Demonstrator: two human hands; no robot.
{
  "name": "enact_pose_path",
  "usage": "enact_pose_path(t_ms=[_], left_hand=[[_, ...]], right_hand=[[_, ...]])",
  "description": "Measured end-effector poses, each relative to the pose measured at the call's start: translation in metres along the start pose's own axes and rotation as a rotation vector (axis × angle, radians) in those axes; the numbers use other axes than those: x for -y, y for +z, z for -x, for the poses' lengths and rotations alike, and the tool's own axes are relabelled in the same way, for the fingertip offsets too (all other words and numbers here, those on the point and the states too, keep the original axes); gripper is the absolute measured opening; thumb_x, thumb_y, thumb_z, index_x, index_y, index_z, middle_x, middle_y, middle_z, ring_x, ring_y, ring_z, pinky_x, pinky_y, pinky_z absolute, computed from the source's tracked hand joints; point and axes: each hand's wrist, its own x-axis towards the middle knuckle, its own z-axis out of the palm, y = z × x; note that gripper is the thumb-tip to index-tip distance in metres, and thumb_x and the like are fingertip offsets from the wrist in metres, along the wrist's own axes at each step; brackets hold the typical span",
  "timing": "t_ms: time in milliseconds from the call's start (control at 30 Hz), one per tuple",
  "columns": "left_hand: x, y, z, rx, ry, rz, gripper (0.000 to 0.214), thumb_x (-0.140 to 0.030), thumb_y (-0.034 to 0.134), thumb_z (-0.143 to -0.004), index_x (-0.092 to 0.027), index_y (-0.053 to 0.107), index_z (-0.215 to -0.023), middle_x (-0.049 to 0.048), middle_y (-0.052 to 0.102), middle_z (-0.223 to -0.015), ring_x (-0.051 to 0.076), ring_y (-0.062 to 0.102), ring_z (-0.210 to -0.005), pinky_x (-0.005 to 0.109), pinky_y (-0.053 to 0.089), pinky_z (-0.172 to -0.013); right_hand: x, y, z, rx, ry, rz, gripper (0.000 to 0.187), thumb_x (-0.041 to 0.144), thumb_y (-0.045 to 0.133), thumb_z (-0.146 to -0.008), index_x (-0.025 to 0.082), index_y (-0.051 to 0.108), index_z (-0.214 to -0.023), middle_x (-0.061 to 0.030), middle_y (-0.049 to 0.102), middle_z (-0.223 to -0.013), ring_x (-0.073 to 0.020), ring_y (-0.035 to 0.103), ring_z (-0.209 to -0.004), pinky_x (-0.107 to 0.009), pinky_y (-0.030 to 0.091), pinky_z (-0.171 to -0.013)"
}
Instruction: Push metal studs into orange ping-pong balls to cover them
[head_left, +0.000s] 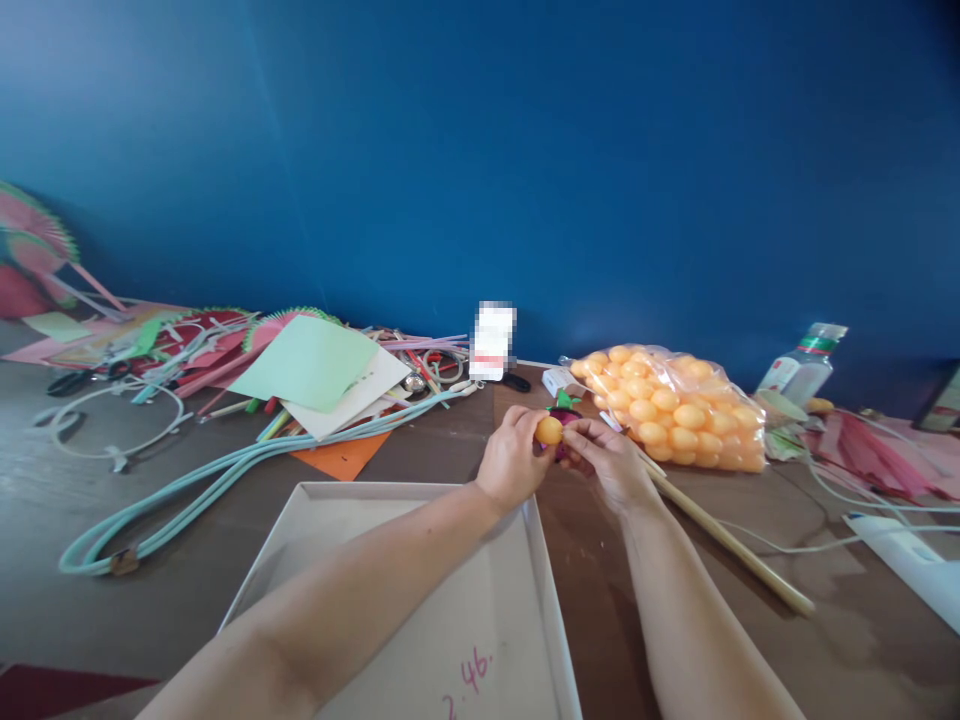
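Observation:
My left hand (514, 456) is closed, with thumb and fingers gripping a small orange ball (550, 430) that looks like a table-tennis ball. From the other side, my right hand (609, 462) has its thumb and forefinger pinched at the ball's right edge. Just behind the ball, partly covered by it and by my fingers, is a small purple thing with green leaves (566, 399) on top. Whether my right hand's lower fingers also hold that purple thing is hidden. Both hands are above the brown table, beyond the far right corner of a white tray (480, 600).
A clear bag of orange balls (667, 410) lies right of my hands, beside a wooden stick (739, 545). At left are paper sheets (319, 365), a pale blue cord loop (180, 515) and scissors (71, 380). A bottle (802, 365) stands behind, near the blue wall.

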Motion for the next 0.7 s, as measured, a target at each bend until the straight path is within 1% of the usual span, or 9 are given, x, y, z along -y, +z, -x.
enact_pose_path(t_ms=[200, 367, 500, 633, 700], left_hand=[[-0.0008, 0.0001, -0.0001, 0.015, -0.004, -0.014, 0.033, -0.02, 0.061, -0.076, -0.019, 0.055, -0.108, 0.0068, 0.056, -0.104, 0.018, 0.058, -0.095, 0.033, 0.05, -0.087], [-0.0004, -0.0009, -0.0011, -0.002, 0.021, -0.015, 0.034, -0.021, 0.06, -0.077, -0.021, 0.054, -0.11, 0.0066, 0.056, -0.107, 0.018, 0.058, -0.098, 0.032, 0.049, -0.088], [-0.0009, -0.0028, -0.0014, 0.005, 0.032, -0.001, 0.037, -0.021, 0.061, -0.077, -0.02, 0.054, -0.112, 0.0073, 0.056, -0.108, 0.018, 0.057, -0.099, 0.033, 0.048, -0.09], [-0.0001, -0.0019, -0.0031, 0.017, -0.011, 0.066, 0.038, -0.019, 0.063, -0.075, -0.019, 0.056, -0.112, 0.0074, 0.057, -0.108, 0.019, 0.058, -0.1, 0.033, 0.049, -0.09], [0.002, 0.0001, -0.0048, 0.017, -0.056, 0.135, 0.038, -0.018, 0.063, -0.075, -0.019, 0.058, -0.112, 0.0072, 0.058, -0.106, 0.018, 0.059, -0.098, 0.033, 0.05, -0.088]], right_hand=[[0.0011, 0.0006, 0.0014, -0.001, -0.007, 0.037, 0.028, 0.038, 0.077, -0.067, 0.018, 0.061, -0.078, 0.0023, 0.058, -0.065, -0.0097, 0.054, -0.057, -0.025, 0.054, -0.059], [0.0026, 0.0008, 0.0017, -0.006, -0.026, 0.088, 0.03, 0.039, 0.078, -0.066, 0.018, 0.058, -0.076, 0.0028, 0.056, -0.063, -0.0102, 0.053, -0.055, -0.027, 0.054, -0.059], [0.0025, 0.0019, 0.0017, -0.013, -0.036, 0.118, 0.031, 0.041, 0.077, -0.066, 0.018, 0.058, -0.075, 0.0026, 0.057, -0.063, -0.0107, 0.055, -0.056, -0.027, 0.054, -0.058], [0.0021, 0.005, 0.0032, -0.02, -0.062, 0.12, 0.031, 0.042, 0.076, -0.067, 0.019, 0.057, -0.076, 0.0026, 0.058, -0.064, -0.011, 0.055, -0.056, -0.026, 0.054, -0.057], [0.0029, 0.0069, 0.0043, -0.035, -0.084, 0.099, 0.031, 0.044, 0.073, -0.07, 0.019, 0.057, -0.079, 0.0031, 0.057, -0.064, -0.0101, 0.053, -0.054, -0.024, 0.053, -0.052]])
